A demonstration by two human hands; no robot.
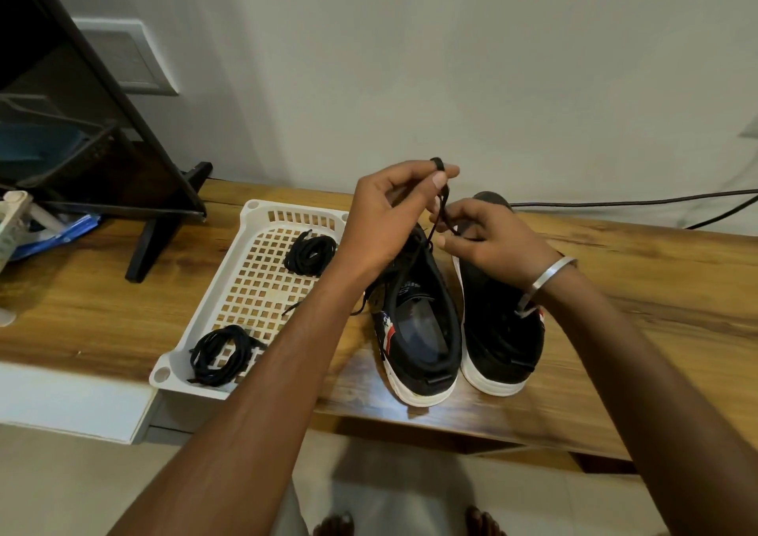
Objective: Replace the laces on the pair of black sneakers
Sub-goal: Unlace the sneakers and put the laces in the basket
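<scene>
Two black sneakers with white soles stand side by side on the wooden table, the left sneaker (418,326) and the right sneaker (502,342), heels toward me. My left hand (385,211) is raised above the left sneaker and pinches a loop of its black lace (438,203) between thumb and forefinger. My right hand (488,240), with a metal bangle on the wrist, pinches the same lace lower down, over the shoes' tongues. Two coiled black laces lie in the white basket, one bundle at the back (311,255), one at the front (221,355).
The white plastic basket (254,289) sits left of the shoes on the wooden table (635,289). A dark monitor with its stand (164,223) is at the far left, with blue items beside it. A black cable (635,201) runs along the wall at right.
</scene>
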